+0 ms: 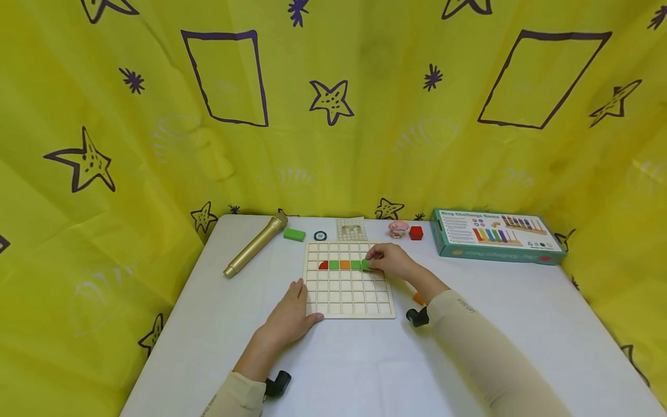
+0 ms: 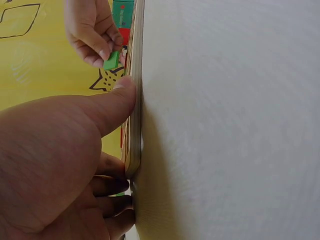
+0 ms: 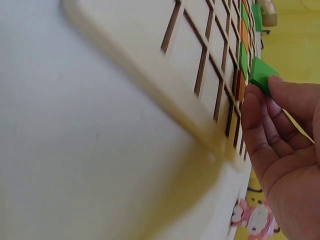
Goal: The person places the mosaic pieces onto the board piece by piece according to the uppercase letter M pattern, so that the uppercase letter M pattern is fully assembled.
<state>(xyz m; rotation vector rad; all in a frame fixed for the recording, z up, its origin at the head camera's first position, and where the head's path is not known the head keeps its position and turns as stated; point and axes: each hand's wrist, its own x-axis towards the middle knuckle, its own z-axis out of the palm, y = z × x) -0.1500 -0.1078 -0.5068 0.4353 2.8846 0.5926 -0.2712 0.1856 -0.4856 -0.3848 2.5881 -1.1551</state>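
In the head view, the right hand (image 1: pixel 391 260) pinches a green block (image 1: pixel 366 265) at the right end of a coloured row on the grid board (image 1: pixel 351 295): a red piece (image 1: pixel 324 265) leads, then green, orange, green. The left hand (image 1: pixel 290 313) lies relaxed at the board's near left corner, on the white counter (image 1: pixel 359 365). Over in the left wrist view, the left thumb touches the board's edge, that grip unclenched. In the right wrist view, the green block sits tilted between right thumb and fingers
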